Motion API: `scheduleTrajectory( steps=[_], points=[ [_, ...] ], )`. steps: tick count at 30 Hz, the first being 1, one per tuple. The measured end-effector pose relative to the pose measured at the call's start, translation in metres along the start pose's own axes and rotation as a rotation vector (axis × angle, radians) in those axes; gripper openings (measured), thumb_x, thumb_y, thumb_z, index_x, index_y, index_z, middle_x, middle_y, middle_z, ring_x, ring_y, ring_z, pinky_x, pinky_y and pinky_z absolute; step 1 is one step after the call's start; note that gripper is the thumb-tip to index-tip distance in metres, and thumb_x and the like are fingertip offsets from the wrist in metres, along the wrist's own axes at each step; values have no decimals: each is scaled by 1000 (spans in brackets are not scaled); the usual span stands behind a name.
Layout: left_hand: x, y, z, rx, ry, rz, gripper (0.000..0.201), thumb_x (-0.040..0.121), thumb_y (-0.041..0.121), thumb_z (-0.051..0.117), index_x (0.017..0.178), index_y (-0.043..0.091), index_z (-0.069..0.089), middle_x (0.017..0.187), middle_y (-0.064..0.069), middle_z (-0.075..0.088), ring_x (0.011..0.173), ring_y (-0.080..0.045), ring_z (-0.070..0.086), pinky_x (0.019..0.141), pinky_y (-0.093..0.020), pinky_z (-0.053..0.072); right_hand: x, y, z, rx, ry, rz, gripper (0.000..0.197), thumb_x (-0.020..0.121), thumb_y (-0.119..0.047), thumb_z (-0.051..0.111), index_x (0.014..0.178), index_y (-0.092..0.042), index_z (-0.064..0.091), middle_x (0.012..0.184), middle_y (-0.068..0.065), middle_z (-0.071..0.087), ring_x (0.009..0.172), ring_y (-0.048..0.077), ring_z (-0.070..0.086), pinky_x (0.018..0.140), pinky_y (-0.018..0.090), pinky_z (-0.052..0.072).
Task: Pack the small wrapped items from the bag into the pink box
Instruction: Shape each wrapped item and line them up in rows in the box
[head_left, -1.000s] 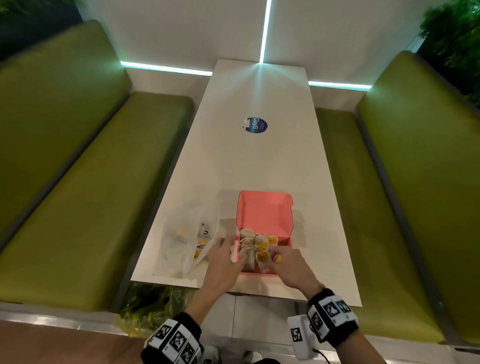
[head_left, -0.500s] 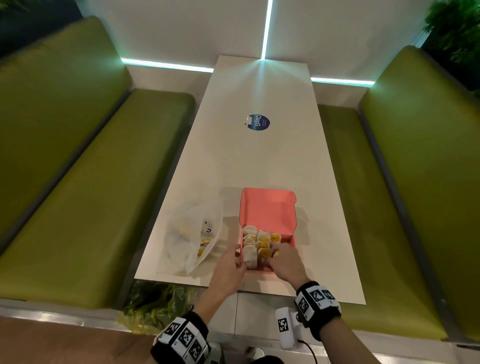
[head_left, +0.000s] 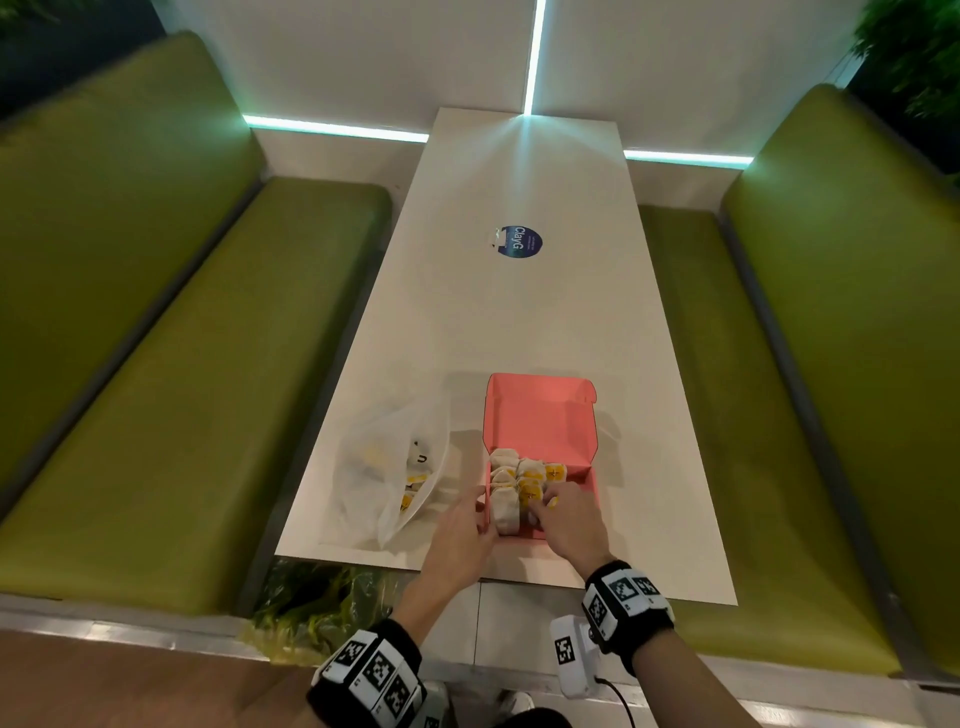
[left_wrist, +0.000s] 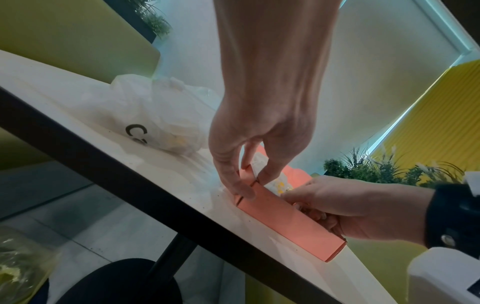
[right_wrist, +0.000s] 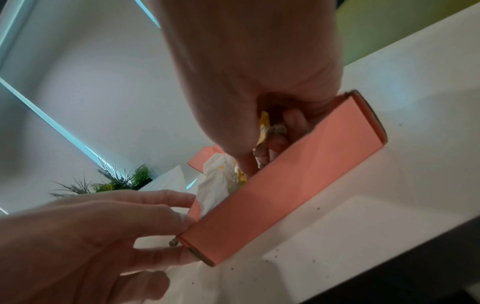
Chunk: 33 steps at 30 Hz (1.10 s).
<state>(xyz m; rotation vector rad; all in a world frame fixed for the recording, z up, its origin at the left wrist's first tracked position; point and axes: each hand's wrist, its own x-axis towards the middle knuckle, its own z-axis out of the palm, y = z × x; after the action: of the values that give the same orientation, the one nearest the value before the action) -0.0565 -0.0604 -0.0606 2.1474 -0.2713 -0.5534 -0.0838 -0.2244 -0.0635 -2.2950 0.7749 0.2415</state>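
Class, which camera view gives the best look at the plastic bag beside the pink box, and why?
The head view: the whole plastic bag lies on the table, left of the pink box, with yellow-marked items inside. The left wrist view shows its crumpled side and black lettering, partly behind the left hand. The right wrist view shows no clear sign of it.

Left hand (left_wrist: 259, 131) pinches the pink box (left_wrist: 280, 218) corner (right hand (left_wrist: 363, 207) reaching inside) beside the bag (left_wrist: 155, 123).
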Motion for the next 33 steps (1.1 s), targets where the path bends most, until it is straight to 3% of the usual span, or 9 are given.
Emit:
scheduleTrajectory(
  steps=[7, 9, 12, 14, 18, 23, 26, 30, 33],
  points=[
    [-1, 0, 1, 32, 12, -17, 47, 95, 23, 59, 140, 20, 46, 123, -3, 63, 103, -17, 62, 91, -40, 55, -8, -3, -14, 44, 6, -33, 30, 85, -33, 71, 64, -18, 56, 68, 0, 61, 74, 23, 62, 68, 36, 49],
    [-3, 3, -1, 46, 36, -19, 51, 97, 26, 57, 145, 19, 40, 128, -3, 59, 109, -17, 59, 96, -36, 51, -12, -3, -20, 67, 21, -31, 26, 84, -32, 71, 70, -13, 60, 73, 1, 62, 77, 24, 61, 71, 37, 50],
    [-10, 16, -8, 71, 135, 50, 47, 100, 35, 51, 144, 24, 40, 127, 0, 53, 113, -16, 53, 93, -31, 47, -21, -3, -33, 211, 53, -66, 23, 88, -36, 69, 86, -12, 65, 86, -2, 64, 79, 17, 61, 67, 23, 46],
    [-11, 27, -11, 79, 174, 138, 39, 99, 36, 52, 137, 28, 48, 125, 4, 52, 114, -15, 51, 92, -32, 47, -30, -9, -44, 442, 23, -90, 25, 97, -38, 57, 94, -14, 66, 87, 3, 67, 74, 15, 60, 59, 14, 43],
    [-6, 54, -9, 86, 124, 333, 29, 98, 37, 56, 124, 24, 61, 122, 7, 53, 115, -10, 45, 94, -26, 41, -41, -22, -60, 795, -135, -93, 34, 108, -34, 27, 117, -27, 59, 82, 11, 62, 59, 13, 54, 56, 27, 45],
    [7, 76, -1, 113, 0, 397, 21, 96, 33, 59, 112, 21, 66, 111, 6, 56, 105, -16, 47, 89, -27, 38, -43, -28, -67, 911, -235, -104, 50, 103, -54, 14, 132, -34, 49, 90, 13, 57, 78, 26, 52, 70, 38, 47],
    [12, 78, -2, -58, -6, 360, 4, 93, 21, 65, 96, 20, 66, 96, 8, 61, 90, -13, 55, 80, -27, 41, -43, -26, -70, 883, -268, -140, 40, 106, -46, 22, 126, -31, 53, 92, 16, 58, 81, 29, 55, 74, 41, 49],
    [13, 80, -11, -279, -47, 316, 4, 90, 19, 66, 87, 19, 64, 83, 7, 66, 84, -16, 62, 77, -31, 50, -46, -12, -67, 778, -291, -171, 30, 106, -26, 40, 107, -8, 64, 84, 8, 66, 73, 23, 63, 67, 38, 50],
    [15, 80, -20, -319, -40, 286, 5, 91, 9, 65, 89, 13, 66, 87, 3, 69, 84, -10, 63, 77, -21, 50, -46, 4, -59, 645, -249, -266, 18, 102, -13, 52, 99, -15, 69, 87, 14, 68, 73, 20, 63, 60, 35, 50]
  ],
)
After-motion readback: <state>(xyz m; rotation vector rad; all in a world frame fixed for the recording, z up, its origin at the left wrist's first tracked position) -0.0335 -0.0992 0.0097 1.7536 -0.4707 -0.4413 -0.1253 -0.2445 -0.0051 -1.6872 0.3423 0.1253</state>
